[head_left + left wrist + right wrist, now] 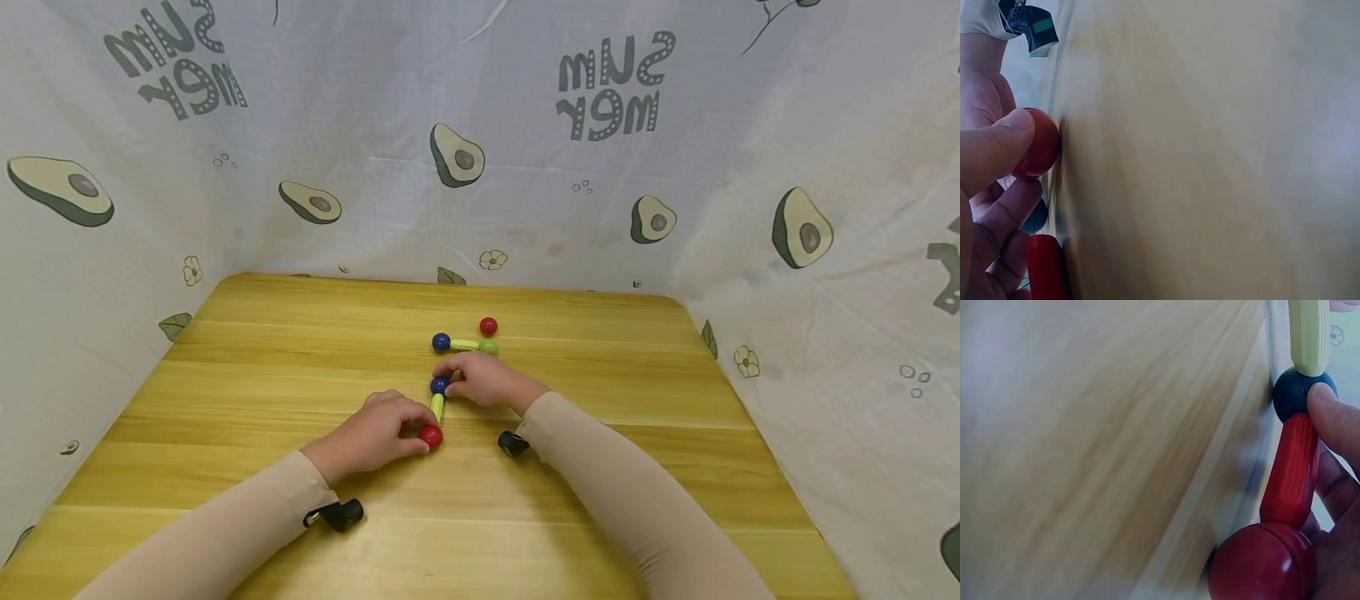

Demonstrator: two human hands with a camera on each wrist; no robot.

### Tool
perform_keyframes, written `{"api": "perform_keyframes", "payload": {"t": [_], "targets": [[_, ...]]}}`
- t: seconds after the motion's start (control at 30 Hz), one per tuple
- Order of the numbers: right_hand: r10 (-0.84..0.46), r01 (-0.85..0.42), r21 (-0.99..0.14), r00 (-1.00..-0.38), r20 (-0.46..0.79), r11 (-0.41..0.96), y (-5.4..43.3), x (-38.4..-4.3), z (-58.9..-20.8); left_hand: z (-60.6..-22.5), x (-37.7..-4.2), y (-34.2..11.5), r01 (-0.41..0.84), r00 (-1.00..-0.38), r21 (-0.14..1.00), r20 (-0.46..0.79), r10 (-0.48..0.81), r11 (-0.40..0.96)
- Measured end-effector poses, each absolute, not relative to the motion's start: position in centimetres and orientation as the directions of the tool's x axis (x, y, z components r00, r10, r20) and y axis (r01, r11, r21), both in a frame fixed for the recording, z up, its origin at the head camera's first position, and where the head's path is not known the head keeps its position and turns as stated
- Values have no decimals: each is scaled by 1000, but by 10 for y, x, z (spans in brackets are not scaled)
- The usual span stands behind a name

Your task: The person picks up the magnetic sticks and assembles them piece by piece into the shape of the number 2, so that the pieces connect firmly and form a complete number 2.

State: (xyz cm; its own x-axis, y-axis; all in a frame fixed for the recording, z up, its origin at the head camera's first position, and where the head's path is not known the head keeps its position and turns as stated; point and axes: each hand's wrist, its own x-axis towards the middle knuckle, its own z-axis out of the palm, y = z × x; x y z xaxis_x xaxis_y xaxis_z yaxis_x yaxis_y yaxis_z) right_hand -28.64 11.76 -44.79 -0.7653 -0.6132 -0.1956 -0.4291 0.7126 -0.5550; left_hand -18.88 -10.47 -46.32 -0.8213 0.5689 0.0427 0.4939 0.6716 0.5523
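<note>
My left hand (378,429) pinches a red ball (431,437) between thumb and fingers, low over the wooden table. A blue ball (440,386) is pinched by my right hand (483,379). Between the balls runs a pale yellow rod (437,407); whether it is joined to the red ball cannot be told. In the right wrist view, a red rod (1291,472) leads from the blue ball (1294,394) to another red ball (1263,562) by the palm. Below the left fingers, the left wrist view shows a red rod (1047,269).
Beyond the right hand, a blue ball (441,342), a yellow rod (465,344) and a green ball (488,346) lie in a row. A further red ball (488,326) sits just behind the green one. Printed cloth (375,225) surrounds the table (600,350).
</note>
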Motion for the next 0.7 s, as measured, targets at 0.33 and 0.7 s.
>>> {"api": "perform_keyframes", "payload": {"t": [0.33,0.7], "targets": [[-613,-421,-568,-765,-196,707,116,-287,-448,-467,-193,-105,479,-823,567,25,567,670],[-597,-403,-617,-791,-137,676,122,-290,-450,-466,-193,-105,450,-832,589,4,555,671]]}}
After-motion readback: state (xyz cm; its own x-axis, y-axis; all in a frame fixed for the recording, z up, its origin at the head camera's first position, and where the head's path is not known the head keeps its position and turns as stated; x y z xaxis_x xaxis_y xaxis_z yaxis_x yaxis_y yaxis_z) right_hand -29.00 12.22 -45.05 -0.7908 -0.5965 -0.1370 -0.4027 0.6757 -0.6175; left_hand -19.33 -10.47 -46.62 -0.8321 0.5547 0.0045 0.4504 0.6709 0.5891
